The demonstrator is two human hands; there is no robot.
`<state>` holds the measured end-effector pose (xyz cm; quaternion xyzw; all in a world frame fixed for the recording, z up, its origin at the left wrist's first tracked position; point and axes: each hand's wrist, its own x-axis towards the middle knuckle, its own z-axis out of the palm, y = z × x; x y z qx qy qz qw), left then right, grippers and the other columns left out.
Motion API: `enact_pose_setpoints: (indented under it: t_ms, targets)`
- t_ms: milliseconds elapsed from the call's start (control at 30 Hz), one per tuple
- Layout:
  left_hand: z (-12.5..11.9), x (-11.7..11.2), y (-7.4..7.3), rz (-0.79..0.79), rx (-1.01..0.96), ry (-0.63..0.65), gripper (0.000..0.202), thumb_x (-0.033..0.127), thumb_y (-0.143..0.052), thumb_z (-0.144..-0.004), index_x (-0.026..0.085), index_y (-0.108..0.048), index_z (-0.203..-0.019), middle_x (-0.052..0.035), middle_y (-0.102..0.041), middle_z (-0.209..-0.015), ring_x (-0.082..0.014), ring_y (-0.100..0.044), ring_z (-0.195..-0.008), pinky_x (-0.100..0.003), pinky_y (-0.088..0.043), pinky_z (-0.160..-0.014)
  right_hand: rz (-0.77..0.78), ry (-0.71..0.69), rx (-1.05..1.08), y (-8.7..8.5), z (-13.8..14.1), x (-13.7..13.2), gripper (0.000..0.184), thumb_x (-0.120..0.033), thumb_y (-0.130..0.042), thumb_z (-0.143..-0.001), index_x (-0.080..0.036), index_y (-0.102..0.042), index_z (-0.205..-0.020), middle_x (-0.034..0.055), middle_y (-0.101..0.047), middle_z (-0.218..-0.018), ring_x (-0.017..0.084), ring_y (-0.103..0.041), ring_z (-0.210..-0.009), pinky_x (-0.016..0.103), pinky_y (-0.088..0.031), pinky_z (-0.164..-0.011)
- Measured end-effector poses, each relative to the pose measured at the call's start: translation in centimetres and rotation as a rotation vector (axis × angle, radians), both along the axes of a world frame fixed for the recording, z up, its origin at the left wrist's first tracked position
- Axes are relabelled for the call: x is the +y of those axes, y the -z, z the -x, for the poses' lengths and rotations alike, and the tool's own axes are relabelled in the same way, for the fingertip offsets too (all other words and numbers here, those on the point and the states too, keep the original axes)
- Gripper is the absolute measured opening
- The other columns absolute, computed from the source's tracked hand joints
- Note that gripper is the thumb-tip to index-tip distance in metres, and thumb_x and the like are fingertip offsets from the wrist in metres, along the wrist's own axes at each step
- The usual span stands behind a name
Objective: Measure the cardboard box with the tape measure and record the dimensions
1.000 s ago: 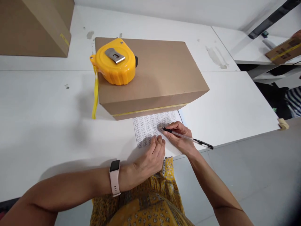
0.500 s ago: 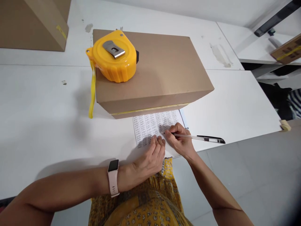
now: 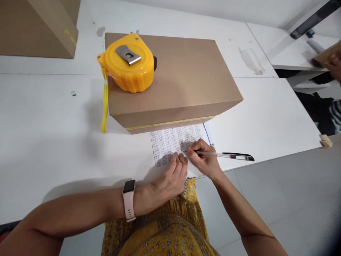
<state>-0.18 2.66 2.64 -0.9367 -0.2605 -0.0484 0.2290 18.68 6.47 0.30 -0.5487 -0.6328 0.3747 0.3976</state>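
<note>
A sheet of paper (image 3: pixel 173 142) covered in small handwriting lies on the white table (image 3: pixel 48 142), partly under a brown cardboard box (image 3: pixel 183 78). My right hand (image 3: pixel 205 160) pinches a clear pen with a black cap (image 3: pixel 226 155); its tip rests on the sheet. My left hand (image 3: pixel 170 179), a watch on its wrist, presses curled fingertips onto the sheet's near part. A yellow tape measure (image 3: pixel 128 67) sits on the box's left end, its strap hanging down the side.
A larger cardboard box (image 3: pixel 39 25) stands at the far left. At the right edge another person's hand (image 3: pixel 334 65) holds a box over a neighbouring table (image 3: pixel 290 53). A roll of masking tape (image 3: pixel 326 141) lies at the table's right corner.
My right hand has shifted slightly along the sheet and the pen now lies flatter, pointing right. The other person's box at far right has moved. The view has tilted a little.
</note>
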Motion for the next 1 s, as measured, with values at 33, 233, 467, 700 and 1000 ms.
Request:
enact_pose_setpoints:
  t_ms: [33, 233, 467, 700, 1000]
  targets:
    - [0.1, 0.1, -0.3, 0.002, 0.017, 0.002, 0.047, 0.024, -0.044, -0.102, -0.005, -0.064, -0.133, -0.0237, -0.071, -0.125, -0.0307, -0.069, -0.112, -0.047, -0.047, -0.105, -0.001, 0.002, 0.002, -0.1, 0.0, 0.0, 0.028, -0.03, -0.065, -0.092, -0.023, -0.047, -0.072, -0.0057, -0.049, -0.061, 0.008, -0.039, -0.052, 0.024, -0.033, -0.049]
    - [0.4, 0.2, -1.2, 0.013, 0.092, 0.013, 0.046, 0.022, -0.042, -0.102, -0.002, -0.062, -0.136, -0.0226, -0.069, -0.131, -0.0287, -0.067, -0.116, -0.046, -0.047, -0.108, -0.022, 0.048, -0.011, -0.4, 0.1, 0.1, 0.027, -0.03, -0.066, -0.091, -0.023, -0.047, -0.072, -0.0064, -0.048, -0.058, 0.008, -0.039, -0.05, 0.024, -0.032, -0.047]
    - [0.2, -0.3, 0.8, -0.02, 0.03, -0.002, 0.052, 0.027, -0.047, -0.099, -0.007, -0.059, -0.137, -0.0268, -0.065, -0.132, -0.0334, -0.065, -0.119, -0.049, -0.043, -0.112, -0.019, 0.065, -0.018, -0.3, 0.2, 0.2, 0.027, -0.032, -0.066, -0.089, -0.024, -0.048, -0.071, -0.0058, -0.05, -0.059, 0.008, -0.04, -0.049, 0.025, -0.033, -0.048]
    - [0.4, -0.3, 1.0, -0.04, 0.052, 0.005, 0.056, 0.03, -0.048, -0.099, -0.009, -0.056, -0.139, -0.0292, -0.063, -0.133, -0.0345, -0.064, -0.12, -0.051, -0.04, -0.114, -0.012, 0.031, 0.002, -0.3, 0.2, 0.2, 0.027, -0.033, -0.066, -0.09, -0.023, -0.049, -0.071, -0.005, -0.051, -0.062, 0.009, -0.042, -0.053, 0.025, -0.034, -0.05]
    - [0.5, 0.1, -1.0, -0.019, 0.088, 0.009, 0.047, 0.02, -0.043, -0.101, -0.004, -0.061, -0.137, -0.0237, -0.068, -0.129, -0.0292, -0.067, -0.116, -0.045, -0.045, -0.11, 0.02, 0.007, 0.017, -0.2, 0.2, 0.1, 0.029, -0.036, -0.065, -0.092, -0.023, -0.048, -0.072, -0.0051, -0.049, -0.061, 0.009, -0.041, -0.053, 0.026, -0.033, -0.05]
